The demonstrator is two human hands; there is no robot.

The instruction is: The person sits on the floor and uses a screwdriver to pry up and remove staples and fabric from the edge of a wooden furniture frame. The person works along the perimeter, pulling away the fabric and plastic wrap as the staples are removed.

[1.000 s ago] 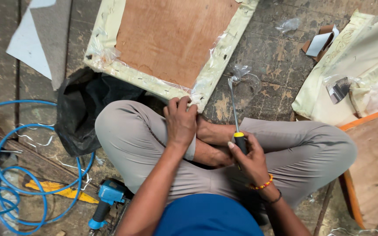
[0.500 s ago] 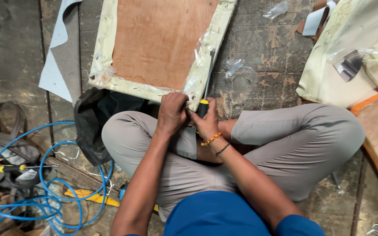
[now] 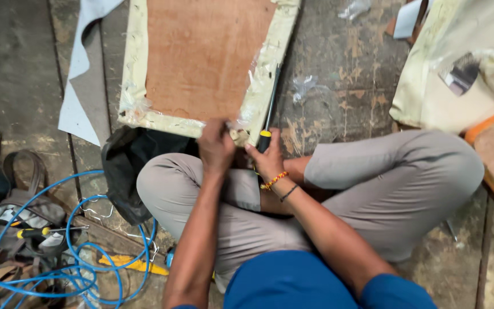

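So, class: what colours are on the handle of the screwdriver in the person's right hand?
Yellow and black: the screwdriver in the right hand, seen from the head view.

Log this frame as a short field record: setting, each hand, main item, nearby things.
setting: person seated cross-legged on a worn floor, seen from above
left hand: closed on the near edge of the padded board, exact grip blurred
right hand: holds a screwdriver by its yellow-and-black handle, shaft lying along the board's right edge
padded board: brown wooden back up, pale fabric wrapped over the rim
nearby: blue hose coiled at left; dark bag by the left knee
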